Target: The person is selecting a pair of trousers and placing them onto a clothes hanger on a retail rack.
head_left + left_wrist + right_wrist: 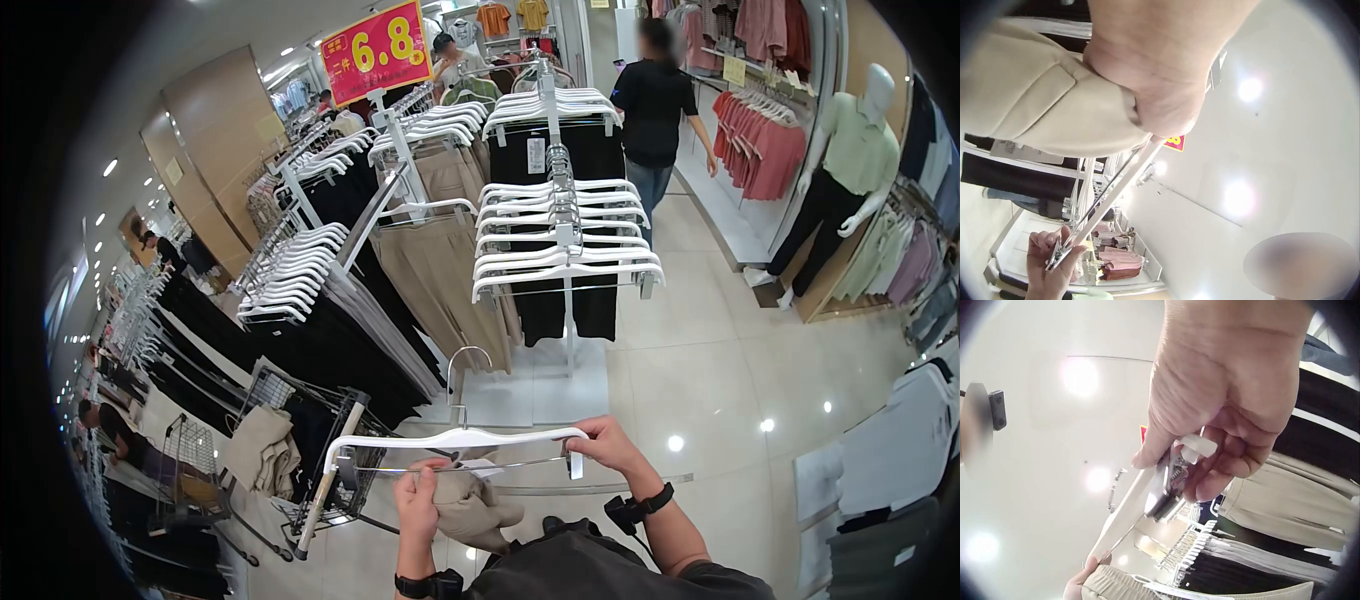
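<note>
A white clip hanger (460, 438) with a metal bar and two clips spans the space in front of the body, its hook pointing up. My right hand (607, 445) grips its right end; in the right wrist view, thumb and fingers pinch around the metal clip (1165, 490). My left hand (418, 503) is at the bar, left of the middle, and holds bunched beige trousers (475, 508) that hang below the hanger. Their elastic waistband (1116, 581) shows close under the bar in the right wrist view. My wrist hides most left fingers in the left wrist view (1166, 81).
Ahead stands a rack of white hangers (565, 265) with black trousers; beige and grey pairs hang beside it. A shopping cart (330, 480) with folded beige clothes (262, 450) is at the left. A mannequin (865, 160) and a walking person (655, 105) are to the right.
</note>
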Action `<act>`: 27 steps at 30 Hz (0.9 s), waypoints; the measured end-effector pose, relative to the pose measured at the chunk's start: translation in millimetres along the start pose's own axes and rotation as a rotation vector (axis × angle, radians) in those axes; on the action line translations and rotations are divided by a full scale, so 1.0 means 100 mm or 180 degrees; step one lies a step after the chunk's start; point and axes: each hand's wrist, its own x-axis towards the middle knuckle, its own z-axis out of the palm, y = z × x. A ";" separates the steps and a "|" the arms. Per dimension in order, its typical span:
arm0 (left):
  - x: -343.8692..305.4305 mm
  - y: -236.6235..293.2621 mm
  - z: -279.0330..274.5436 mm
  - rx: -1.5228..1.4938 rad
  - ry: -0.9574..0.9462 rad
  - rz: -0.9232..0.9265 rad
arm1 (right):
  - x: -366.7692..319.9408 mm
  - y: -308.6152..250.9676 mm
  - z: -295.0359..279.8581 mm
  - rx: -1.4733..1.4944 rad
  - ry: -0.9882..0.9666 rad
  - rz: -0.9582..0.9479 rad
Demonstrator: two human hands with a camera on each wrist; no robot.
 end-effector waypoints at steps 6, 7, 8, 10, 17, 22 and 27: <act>-0.02 0.01 -0.01 0.0404 -0.0109 0.0176 | 0.16 0.48 0.13 0.0111 0.0279 0.0053; -0.01 -0.01 -0.01 0.0512 -0.0165 0.0214 | 0.18 0.51 0.18 0.0181 0.0424 -0.0100; 0.00 -0.03 -0.01 0.0623 -0.0224 0.0254 | 0.18 0.52 0.19 -0.0174 0.0534 -0.0029; -0.01 -0.17 -0.04 0.0712 -0.0506 0.0132 | 0.16 0.54 0.22 -0.0880 0.0768 0.0108; -0.14 -0.31 0.09 0.1944 -0.1667 0.0065 | 0.14 0.35 0.57 0.0682 -0.0532 0.0807; -0.23 -0.62 0.14 0.3057 -0.2729 0.0203 | 0.13 0.35 0.81 0.1015 -0.0881 0.1326; -0.31 -0.56 0.12 0.3154 -0.3093 0.0902 | 0.07 0.47 0.99 0.0005 -0.0835 0.1653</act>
